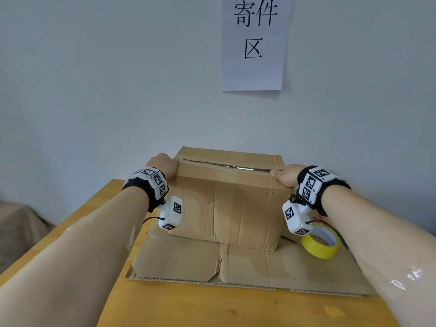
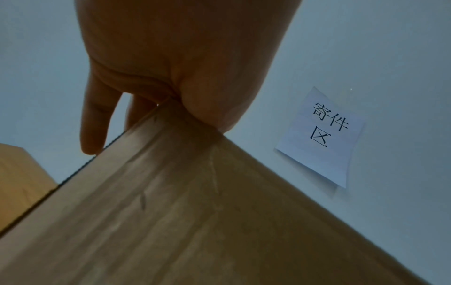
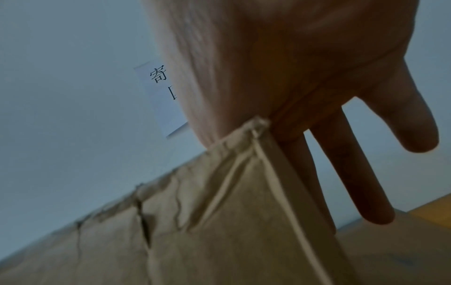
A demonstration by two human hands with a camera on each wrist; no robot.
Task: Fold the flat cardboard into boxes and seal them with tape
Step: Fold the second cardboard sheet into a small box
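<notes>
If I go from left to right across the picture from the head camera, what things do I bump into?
Left hand on the box's left edge → cardboard box with clear tape along its top seam → right hand on the box's right edge → yellow tape roll lying on the flat cardboard.

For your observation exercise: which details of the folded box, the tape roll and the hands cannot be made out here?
- Box far side and underside: head view, hidden by its own body.
- Tape roll: partly behind the right wrist camera.
- Left hand fingertips: hidden beyond the box edge.
- Right hand thumb tip: wrist view, hidden by cardboard.
</notes>
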